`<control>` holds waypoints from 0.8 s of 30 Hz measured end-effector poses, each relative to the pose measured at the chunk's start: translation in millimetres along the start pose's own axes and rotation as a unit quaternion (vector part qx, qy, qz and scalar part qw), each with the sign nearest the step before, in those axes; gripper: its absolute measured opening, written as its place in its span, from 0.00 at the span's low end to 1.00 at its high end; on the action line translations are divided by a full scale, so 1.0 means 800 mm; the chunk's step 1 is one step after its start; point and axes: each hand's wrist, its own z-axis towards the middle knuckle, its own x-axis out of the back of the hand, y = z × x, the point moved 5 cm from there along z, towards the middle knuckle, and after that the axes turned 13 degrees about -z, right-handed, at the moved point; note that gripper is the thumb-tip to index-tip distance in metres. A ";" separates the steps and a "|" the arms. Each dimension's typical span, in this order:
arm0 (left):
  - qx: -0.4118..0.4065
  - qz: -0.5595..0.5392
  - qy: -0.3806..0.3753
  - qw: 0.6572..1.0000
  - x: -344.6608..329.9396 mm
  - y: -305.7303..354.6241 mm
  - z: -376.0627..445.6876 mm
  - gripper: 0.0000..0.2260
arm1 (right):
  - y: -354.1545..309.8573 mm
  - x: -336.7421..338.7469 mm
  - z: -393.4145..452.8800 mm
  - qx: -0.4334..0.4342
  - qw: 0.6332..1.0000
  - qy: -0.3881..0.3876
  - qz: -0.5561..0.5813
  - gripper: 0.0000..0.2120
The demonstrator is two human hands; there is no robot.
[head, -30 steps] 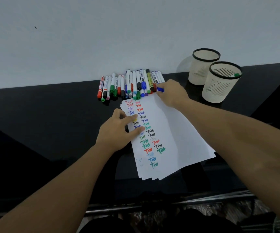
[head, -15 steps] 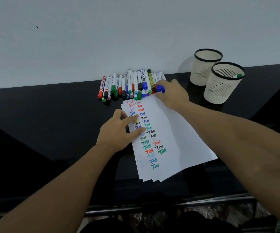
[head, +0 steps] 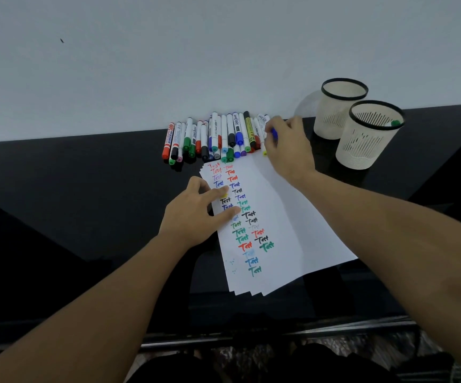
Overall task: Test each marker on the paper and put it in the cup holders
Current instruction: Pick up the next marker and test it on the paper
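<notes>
- Right hand: fingers are curled round a blue-capped marker at the near end of the row of assorted whiteboard markers. Only the blue tip shows beside the fingers; whether the marker is lifted off the glossy black desk cannot be told.
- Left hand: fingers are spread and pressed flat on the left edge of the fanned stack of white paper sheets, covering part of the coloured "Test" marks.
- Step in hand, judged from this pose: picking one marker from the row for testing.
- Lift the marker straight up and clear of its neighbours; these lie touching side by side and are likely to roll if dragged.
- Keep the left hand pressing down on the sheets; the stack is loose and fanned, and a pen stroke may shift the top sheet.
- Uncap the marker, then write on bare paper to the right of the left hand, where no marks stand.
- Recap firmly before storing.
- Drop point: two cream slotted cup holders with black rims stand beyond and to the right of the right hand. The nearer cup holder already contains a green-capped marker; the farther cup holder shows no content from this angle.
- Most markers remain in the row, so the task appears to be at an early stage.
</notes>
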 end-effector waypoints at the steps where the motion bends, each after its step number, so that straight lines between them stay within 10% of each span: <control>1: -0.001 0.000 0.001 1.000 0.000 0.000 0.000 0.32 | -0.001 0.009 -0.004 -0.007 0.999 0.026 0.033 0.06; 7: 0.002 -0.008 0.005 1.000 0.003 0.003 -0.002 0.32 | -0.004 0.055 -0.044 -0.088 0.963 0.127 0.220 0.10; 17: 0.018 -0.176 0.056 0.983 0.024 0.014 -0.017 0.26 | -0.028 0.098 -0.092 -0.111 0.902 0.011 0.417 0.07; 24: -0.004 -0.231 0.065 0.971 0.043 0.052 -0.033 0.20 | -0.068 0.102 -0.112 -0.003 0.961 -0.185 0.205 0.16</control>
